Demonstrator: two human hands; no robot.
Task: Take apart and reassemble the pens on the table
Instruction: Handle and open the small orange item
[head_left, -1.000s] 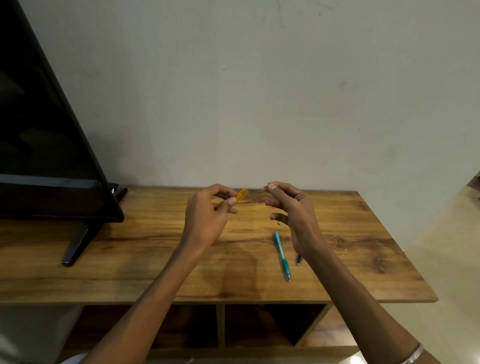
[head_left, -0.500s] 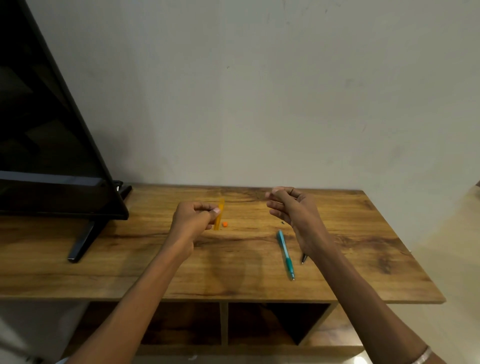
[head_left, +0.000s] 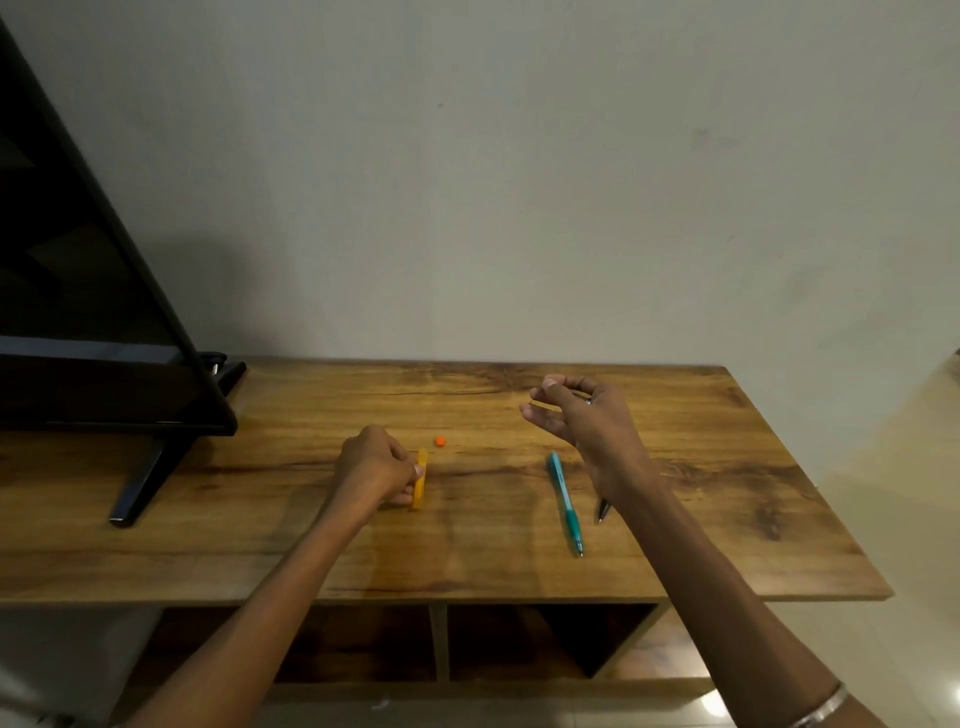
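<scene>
Two hands work over a wood-grain tabletop against a plain wall: the left hand pinches an orange pen barrel mid-table, while the right hand hovers with fingers curled near the back edge; whether it holds anything, I cannot tell. Between them a teal pen lies toward the front edge.

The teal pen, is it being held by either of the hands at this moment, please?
No, the teal pen lies alone on the wooden table, between the left hand and the right hand.
</scene>
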